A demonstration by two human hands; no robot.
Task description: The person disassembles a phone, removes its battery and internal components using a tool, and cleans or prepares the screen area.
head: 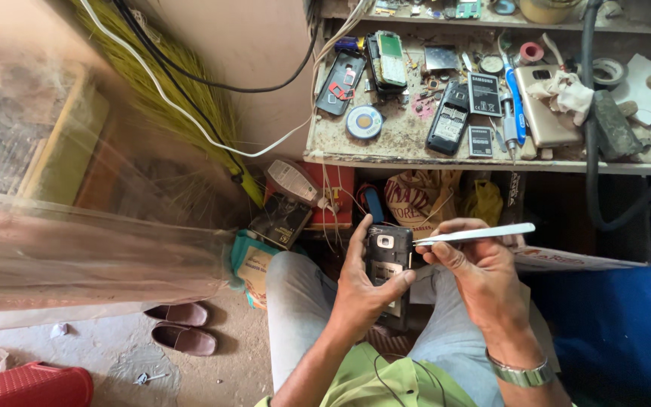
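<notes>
My left hand [359, 290] grips an opened black mobile phone [388, 260], back side up with its cover off, held over my lap. My right hand [476, 271] pinches a pair of white tweezers [476, 234], whose tip points left and touches the phone's upper right edge. A metal watch [521, 373] sits on my right wrist. I wear grey trousers and a green shirt.
A dirty workbench [416, 143] above holds several phones, batteries, a blue pen, tape rolls and a gold phone. Cables hang at the left. Bags and boxes crowd the space under the bench. Brown shoes [182, 328] and a red basket [28, 384] lie on the floor at the left.
</notes>
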